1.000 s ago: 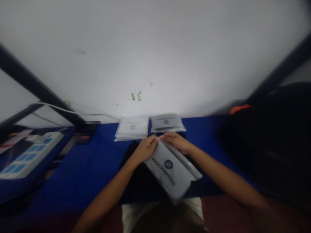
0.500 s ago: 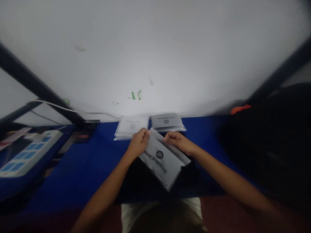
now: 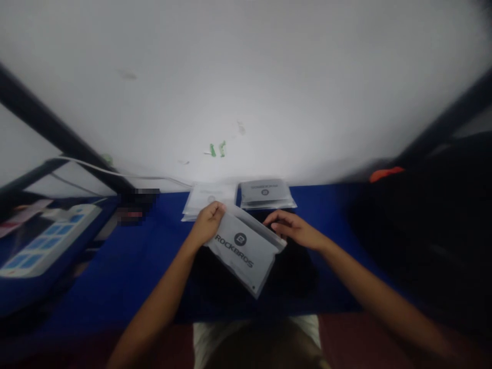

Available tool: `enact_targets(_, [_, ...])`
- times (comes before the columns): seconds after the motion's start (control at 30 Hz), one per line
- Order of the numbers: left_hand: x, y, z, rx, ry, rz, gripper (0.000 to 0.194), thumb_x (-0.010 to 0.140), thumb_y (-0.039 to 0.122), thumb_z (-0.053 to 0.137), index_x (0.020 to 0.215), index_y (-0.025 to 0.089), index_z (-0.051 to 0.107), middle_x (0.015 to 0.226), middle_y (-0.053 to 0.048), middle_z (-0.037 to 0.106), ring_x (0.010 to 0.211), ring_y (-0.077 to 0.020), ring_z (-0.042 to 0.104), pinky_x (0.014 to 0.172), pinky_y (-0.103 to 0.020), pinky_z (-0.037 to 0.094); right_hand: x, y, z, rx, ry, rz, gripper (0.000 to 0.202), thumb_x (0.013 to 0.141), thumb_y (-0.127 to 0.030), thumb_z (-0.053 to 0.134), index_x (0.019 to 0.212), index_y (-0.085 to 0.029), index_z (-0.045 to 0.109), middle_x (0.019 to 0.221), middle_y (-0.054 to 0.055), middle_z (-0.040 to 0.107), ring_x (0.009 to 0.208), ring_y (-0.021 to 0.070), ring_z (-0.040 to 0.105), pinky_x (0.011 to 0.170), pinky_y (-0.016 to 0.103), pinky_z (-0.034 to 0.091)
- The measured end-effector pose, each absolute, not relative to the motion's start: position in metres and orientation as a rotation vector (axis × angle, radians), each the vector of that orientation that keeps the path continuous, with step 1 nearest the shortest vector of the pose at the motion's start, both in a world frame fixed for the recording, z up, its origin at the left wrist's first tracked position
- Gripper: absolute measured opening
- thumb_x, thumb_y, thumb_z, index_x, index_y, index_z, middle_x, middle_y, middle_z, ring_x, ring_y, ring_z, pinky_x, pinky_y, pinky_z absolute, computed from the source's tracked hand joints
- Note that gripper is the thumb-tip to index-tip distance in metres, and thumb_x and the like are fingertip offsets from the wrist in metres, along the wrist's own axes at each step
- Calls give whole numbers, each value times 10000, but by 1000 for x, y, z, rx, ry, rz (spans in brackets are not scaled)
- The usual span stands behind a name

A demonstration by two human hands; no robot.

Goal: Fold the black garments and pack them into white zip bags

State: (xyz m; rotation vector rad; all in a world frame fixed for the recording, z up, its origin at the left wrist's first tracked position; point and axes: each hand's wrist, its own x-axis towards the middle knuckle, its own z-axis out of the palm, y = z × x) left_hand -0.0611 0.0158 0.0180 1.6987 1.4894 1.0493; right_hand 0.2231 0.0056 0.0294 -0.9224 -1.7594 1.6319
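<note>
A frosted zip bag [image 3: 242,246] printed ROCKBROS hangs tilted in front of me, its top strip sloping down to the right. My left hand [image 3: 209,223] is closed on its upper left corner, thumb in front. My right hand [image 3: 294,229] is beside the right part of the top strip, with fingers loosely bent and apart. Some fingertips lie behind or against the strip; contact is hard to tell. Beyond the bag lie a pile of whitish zip bags [image 3: 196,202] and a pile of greyer, filled-looking ROCKBROS bags [image 3: 265,192].
The blue tabletop [image 3: 146,256] meets a white wall [image 3: 246,87]. A power strip [image 3: 54,241] sits at the left, and a white cable [image 3: 154,178] runs along the wall. Something black [image 3: 430,246] fills the right side, with an orange item [image 3: 386,174] at its top.
The zip bag has shifted left with my left hand, and its mouth, parted before, now looks flatter. My right hand has moved slightly right along the strip and its fingers have loosened.
</note>
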Motion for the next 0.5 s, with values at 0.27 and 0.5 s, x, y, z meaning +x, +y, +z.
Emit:
enact_targets(0.27, [-38,-1,28,1746,1451,980,296,922,411,436,726,199,505,647,39,490,614,-128,467,592,-237,388,207,6,31,-925,-1911,1662,341,788,-415,706,1022,-172,659,846,23,654,751,158,595,642,252,472])
enact_targets(0.5, [-20,-4,44,2019,1499,879,264,951,378,397,831,207,559,708,14,593,654,-158,546,650,-269,405,200,5,33,-787,-1923,1917,391,754,-401,723,1043,-140,690,942,44,704,806,196,639,703,282,512])
